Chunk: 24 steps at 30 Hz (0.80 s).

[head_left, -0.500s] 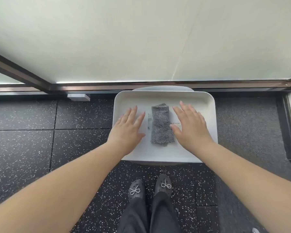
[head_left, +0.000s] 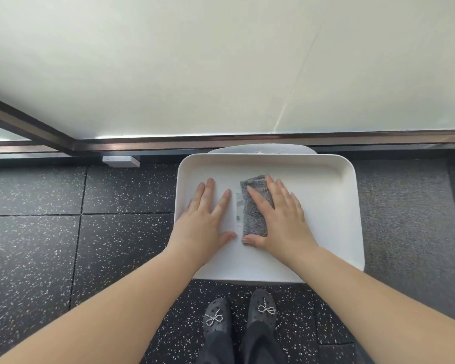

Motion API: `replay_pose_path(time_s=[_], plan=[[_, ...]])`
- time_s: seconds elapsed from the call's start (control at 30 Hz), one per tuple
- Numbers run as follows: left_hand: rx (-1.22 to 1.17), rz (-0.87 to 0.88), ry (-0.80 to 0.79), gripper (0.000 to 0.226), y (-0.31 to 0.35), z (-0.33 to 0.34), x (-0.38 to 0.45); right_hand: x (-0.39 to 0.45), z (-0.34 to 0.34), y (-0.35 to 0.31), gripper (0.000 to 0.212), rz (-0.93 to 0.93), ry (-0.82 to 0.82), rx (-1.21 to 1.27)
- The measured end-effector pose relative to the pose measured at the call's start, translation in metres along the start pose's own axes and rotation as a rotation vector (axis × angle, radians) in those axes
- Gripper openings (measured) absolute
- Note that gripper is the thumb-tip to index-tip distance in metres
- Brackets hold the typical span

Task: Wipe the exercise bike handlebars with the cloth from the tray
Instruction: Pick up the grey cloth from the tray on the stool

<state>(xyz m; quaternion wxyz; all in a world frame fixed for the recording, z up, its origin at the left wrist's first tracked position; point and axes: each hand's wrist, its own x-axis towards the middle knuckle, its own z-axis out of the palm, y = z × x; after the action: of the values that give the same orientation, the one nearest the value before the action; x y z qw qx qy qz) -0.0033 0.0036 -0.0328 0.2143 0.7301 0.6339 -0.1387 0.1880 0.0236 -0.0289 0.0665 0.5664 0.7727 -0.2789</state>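
Observation:
A folded grey cloth (head_left: pixel 252 214) lies in the middle of a white rectangular tray (head_left: pixel 334 206). My right hand (head_left: pixel 281 216) lies flat over the cloth's right half, fingers straight, thumb along its near end. My left hand (head_left: pixel 208 214) rests flat on the tray floor just left of the cloth, fingers spread, not touching it. A small white label (head_left: pixel 238 206) shows between my two hands. No exercise bike is in view.
The tray sits on a low white stand (head_left: pixel 263 148) against a pale wall with a dark metal base rail (head_left: pixel 247 141). Black speckled rubber floor tiles (head_left: pixel 90 245) surround it. My two dark shoes (head_left: pixel 239 313) stand just before the tray. A small white block (head_left: pixel 120 161) lies at the wall.
My right hand has slid left onto the cloth and now covers part of it. My left hand has stayed flat on the tray beside it.

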Motion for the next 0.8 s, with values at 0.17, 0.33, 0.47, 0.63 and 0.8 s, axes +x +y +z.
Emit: replay_pose_path(time_s=[0.17,0.33,0.47,0.63,0.8], plan=[[-0.017,-0.001,-0.023,0.09,0.001,-0.004,0.0,0.001,0.001,-0.002,0.081,0.003,0.123,0.005],[-0.105,-0.011,-0.085,0.077,-0.001,-0.018,-0.003,0.01,-0.011,-0.005,0.055,0.023,0.109,0.124],[-0.132,-0.021,-0.066,0.067,0.007,-0.038,-0.013,0.002,-0.029,-0.004,0.051,0.067,0.124,0.226],[-0.049,0.002,-0.073,0.06,0.025,-0.075,-0.043,-0.032,-0.07,-0.004,0.054,0.066,0.111,0.215],[-0.028,0.016,-0.027,0.056,0.039,-0.125,-0.076,-0.071,-0.124,-0.02,0.055,0.079,0.133,0.251]])
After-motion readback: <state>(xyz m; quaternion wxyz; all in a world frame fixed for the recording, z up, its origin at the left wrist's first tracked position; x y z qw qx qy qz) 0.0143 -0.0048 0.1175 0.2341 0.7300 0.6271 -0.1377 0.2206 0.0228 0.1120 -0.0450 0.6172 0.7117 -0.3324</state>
